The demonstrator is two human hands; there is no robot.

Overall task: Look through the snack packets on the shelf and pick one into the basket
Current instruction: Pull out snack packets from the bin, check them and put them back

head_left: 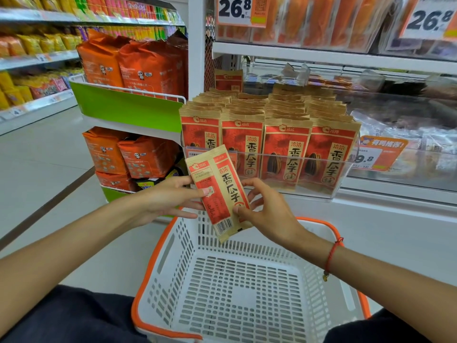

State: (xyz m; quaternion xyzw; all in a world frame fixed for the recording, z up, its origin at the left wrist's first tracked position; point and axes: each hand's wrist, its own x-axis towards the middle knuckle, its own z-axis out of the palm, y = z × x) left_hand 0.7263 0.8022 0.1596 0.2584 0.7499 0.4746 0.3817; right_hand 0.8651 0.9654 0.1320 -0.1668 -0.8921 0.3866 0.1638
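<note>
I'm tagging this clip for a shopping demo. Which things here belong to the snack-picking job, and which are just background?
Job:
held snack packet, pinched by left hand and right hand
rows of matching packets on the shelf
white basket, nothing in it

Background:
orange bags
price tags
frozen goods

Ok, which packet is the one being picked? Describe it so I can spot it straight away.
Start at the white basket with the orange rim, low in the view. Just above its far edge, both hands, left hand and right hand, hold one sunflower seed packet. Unlike the upright rows in the clear shelf bin, it is tilted, showing its barcode.
</note>
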